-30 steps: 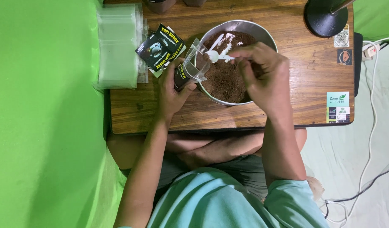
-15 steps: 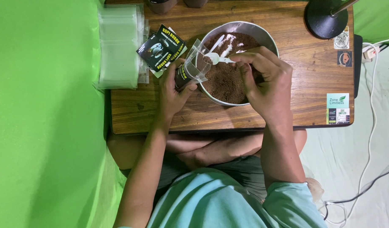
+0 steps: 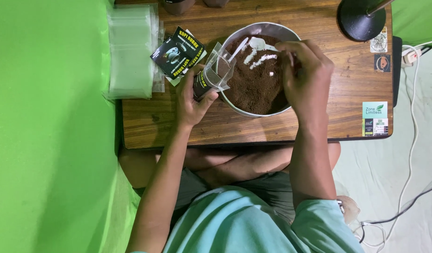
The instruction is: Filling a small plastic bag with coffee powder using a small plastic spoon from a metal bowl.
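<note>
Landmark: we take the metal bowl [image 3: 234,100] as reference; it stands on the wooden table [image 3: 319,122], one bowl only.
Bowl contents: we see dark brown powder [image 3: 255,86] filling it, with pale streaks on top toward the far rim.
Spoons: we count one white plastic spoon [image 3: 260,44], lying over the powder near the bowl's far rim.
Pouches: we count one open pouch [image 3: 216,72], touching the bowl's left rim, mouth tilted toward the powder.
Flat packets: we see a small fan of dark printed packets [image 3: 176,54] just left of the bowl; the exact number cannot be told.
Clear bags: we see one stack of clear bags [image 3: 131,51], well left of the bowl at the table's edge.
Left hand [image 3: 192,98]: forearm rises from the near edge; fingers and thumb are clamped round the lower part of the pouch, holding it at the bowl's left rim.
Right hand [image 3: 305,77]: wrist bent over the bowl's right rim, fingers drawn together on the spoon's handle.
Lamp base [image 3: 361,18]: one black round base, beyond the bowl to the right.
</note>
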